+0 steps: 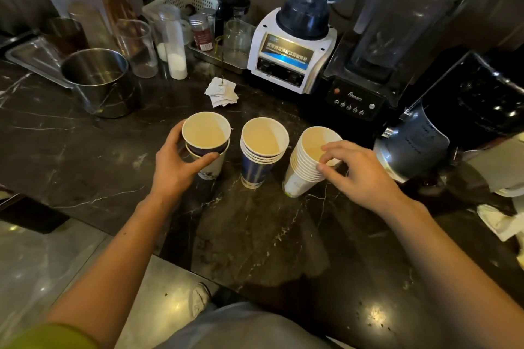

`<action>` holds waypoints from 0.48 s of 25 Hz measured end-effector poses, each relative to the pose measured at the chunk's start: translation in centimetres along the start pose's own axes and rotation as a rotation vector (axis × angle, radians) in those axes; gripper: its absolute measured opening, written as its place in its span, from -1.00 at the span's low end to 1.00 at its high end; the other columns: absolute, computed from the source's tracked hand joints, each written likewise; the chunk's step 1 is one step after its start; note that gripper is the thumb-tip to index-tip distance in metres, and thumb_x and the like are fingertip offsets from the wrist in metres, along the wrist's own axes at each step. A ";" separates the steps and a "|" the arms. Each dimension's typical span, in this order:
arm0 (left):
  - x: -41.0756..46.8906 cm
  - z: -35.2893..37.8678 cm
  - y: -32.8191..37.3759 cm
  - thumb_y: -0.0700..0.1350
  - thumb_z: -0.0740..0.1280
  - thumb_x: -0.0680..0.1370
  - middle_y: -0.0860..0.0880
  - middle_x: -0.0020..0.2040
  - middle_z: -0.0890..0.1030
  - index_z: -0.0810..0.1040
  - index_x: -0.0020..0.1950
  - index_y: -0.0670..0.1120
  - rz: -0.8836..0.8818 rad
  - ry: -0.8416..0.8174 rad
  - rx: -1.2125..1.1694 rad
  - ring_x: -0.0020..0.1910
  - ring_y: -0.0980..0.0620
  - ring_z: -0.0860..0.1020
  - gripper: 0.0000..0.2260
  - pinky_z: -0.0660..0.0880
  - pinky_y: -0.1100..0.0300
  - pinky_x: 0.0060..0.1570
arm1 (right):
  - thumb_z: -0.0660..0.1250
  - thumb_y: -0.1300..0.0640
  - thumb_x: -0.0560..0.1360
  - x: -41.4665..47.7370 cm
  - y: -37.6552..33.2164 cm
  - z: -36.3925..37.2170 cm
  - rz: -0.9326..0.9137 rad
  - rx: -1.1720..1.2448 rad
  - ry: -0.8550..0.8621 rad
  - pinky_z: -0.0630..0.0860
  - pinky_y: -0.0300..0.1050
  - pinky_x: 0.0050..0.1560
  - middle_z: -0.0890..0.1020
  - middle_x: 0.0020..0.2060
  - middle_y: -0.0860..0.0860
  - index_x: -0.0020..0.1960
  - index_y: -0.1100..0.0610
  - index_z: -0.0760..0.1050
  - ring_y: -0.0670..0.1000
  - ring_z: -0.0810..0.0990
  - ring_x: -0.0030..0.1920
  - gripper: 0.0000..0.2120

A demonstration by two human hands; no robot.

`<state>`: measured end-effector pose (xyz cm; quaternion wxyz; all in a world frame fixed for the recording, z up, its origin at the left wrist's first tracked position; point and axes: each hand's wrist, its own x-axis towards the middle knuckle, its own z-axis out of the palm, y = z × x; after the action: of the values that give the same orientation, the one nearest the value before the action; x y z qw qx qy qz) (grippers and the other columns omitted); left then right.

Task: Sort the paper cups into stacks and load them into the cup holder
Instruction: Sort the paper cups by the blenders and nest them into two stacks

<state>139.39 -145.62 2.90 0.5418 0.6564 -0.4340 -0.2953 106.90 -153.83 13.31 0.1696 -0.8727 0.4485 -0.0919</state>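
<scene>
Gripping the left stack (206, 147), left hand (181, 163); right hand (357, 173) pinches white stack (309, 167) (rim).

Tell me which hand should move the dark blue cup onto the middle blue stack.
Left. The left hand already wraps the dark blue paper cup nested in a white printed cup, right beside the middle stack of blue paper cups. The right hand is busy at the tall white cup stack's rim.

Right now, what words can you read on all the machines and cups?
"Blenders": on the black blender base.
White blender: its blue panel carries a line of characters, too blurred to read.
Spice jar: label too small to read.
Cup stacks: printed pictures, no readable words.
</scene>
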 end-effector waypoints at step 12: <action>-0.7 -0.8 1.4 -0.08 0.57 0.37 0.06 0.42 0.43 0.30 0.48 0.02 -0.029 0.015 0.050 0.37 0.08 0.43 -0.25 0.46 0.17 0.30 | 0.38 -0.06 0.52 3.8 -7.4 0.8 -0.196 0.139 0.090 0.39 -0.08 0.31 0.47 0.32 -0.07 0.36 -0.01 0.45 -0.08 0.40 0.33 -0.56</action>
<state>139.41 -144.74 4.37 0.5241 0.6781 -0.4277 -0.2872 114.87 -152.74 15.41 0.2000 -0.8934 0.3609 -0.1778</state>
